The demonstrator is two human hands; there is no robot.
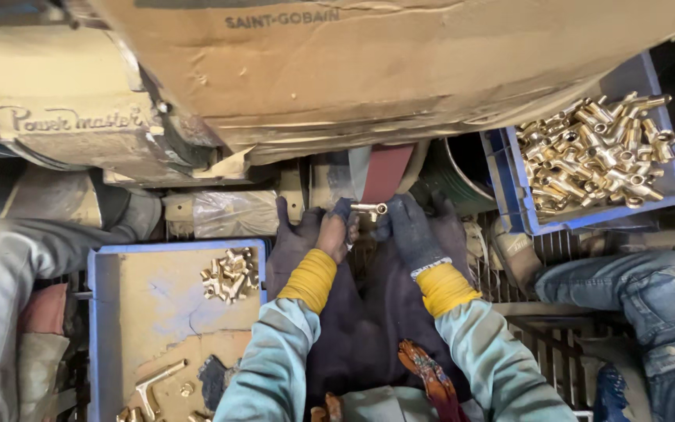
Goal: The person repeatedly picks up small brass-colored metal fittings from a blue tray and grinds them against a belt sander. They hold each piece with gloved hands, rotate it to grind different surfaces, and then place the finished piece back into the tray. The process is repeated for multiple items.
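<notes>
Head view: a small brass fitting (369,209) is held by two gloved hands against the lower end of a reddish-brown abrasive belt (385,173).

The left hand (312,234) is closed around the left end of the brass fitting, its fingers curled tight; the right hand (414,228) is closed on the right end, fingers pinched. The fitting is kept level between both, just below the belt and the dusty cardboard-covered machine (369,70). A blue crate (103,312) with a small heap of brass pieces (230,273) is seen low on the left, near the left forearm. A second blue crate (509,187), heaped with brass fittings, is set to the upper right, well apart from the hands. A leg in blue jeans (634,293) is seen on the right.
</notes>
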